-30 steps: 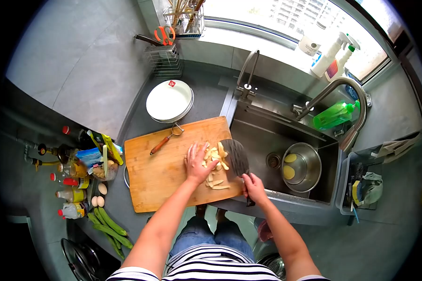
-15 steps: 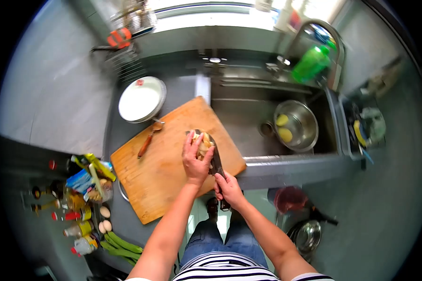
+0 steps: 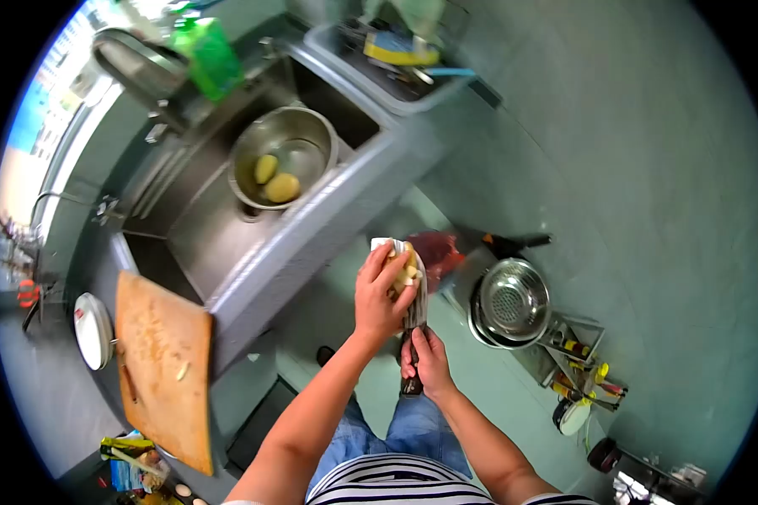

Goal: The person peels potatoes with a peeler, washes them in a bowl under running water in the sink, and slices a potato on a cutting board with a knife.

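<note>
Cleaver (image 3: pixel 418 316) fore-and-aft, blade (image 3: pixel 420 305) forward

Green, white and silvery about me
I see a green bottle (image 3: pixel 210 59) at upper left of the frame, white plates (image 3: pixel 93 332) at lower left and a silvery colander (image 3: pixel 515 299) right of centre.

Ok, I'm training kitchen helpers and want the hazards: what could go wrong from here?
Some pale cut vegetable pieces could slip off the cleaver onto the floor, since only the left hand covers them. That hand might get nicked if the blade shifts. Only the right hand grips the handle, so the load might tip.
</note>
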A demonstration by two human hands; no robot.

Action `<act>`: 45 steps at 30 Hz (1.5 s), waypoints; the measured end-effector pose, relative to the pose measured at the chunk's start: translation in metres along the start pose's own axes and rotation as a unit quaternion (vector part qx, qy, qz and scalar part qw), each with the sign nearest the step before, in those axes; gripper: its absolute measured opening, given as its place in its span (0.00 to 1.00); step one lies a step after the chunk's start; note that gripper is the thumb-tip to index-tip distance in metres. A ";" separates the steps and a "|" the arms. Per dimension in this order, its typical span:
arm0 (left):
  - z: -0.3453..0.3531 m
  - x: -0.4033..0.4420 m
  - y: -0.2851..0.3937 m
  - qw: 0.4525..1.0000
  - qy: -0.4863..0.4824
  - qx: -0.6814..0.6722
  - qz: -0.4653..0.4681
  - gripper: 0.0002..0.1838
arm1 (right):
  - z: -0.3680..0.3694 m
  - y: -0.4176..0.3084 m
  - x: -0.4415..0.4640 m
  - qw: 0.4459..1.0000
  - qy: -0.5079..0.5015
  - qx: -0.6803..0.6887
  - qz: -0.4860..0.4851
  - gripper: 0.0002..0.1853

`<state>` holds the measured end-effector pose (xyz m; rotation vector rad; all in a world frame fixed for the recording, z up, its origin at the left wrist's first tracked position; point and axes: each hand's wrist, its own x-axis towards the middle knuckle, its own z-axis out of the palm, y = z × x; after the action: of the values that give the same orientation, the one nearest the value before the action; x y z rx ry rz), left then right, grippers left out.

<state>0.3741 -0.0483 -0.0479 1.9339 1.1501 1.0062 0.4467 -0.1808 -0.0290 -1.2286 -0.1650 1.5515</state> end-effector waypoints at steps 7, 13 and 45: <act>0.205 -0.031 -0.078 0.971 -0.148 -0.080 -0.168 0.22 | -0.155 0.002 0.078 0.985 0.134 0.053 0.095 0.15; 0.301 -0.047 -0.176 0.931 -0.217 -0.111 -0.272 0.23 | -0.221 0.036 0.157 0.972 0.177 0.065 0.139 0.18; 0.307 -0.018 -0.282 0.524 -0.010 -0.581 -0.622 0.48 | -0.266 0.029 0.181 0.982 0.075 -0.078 0.156 0.12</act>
<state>0.5213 -0.0008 -0.4357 -0.1582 0.9779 0.5141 0.6528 -0.1764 -0.2777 -1.5483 0.0059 1.7304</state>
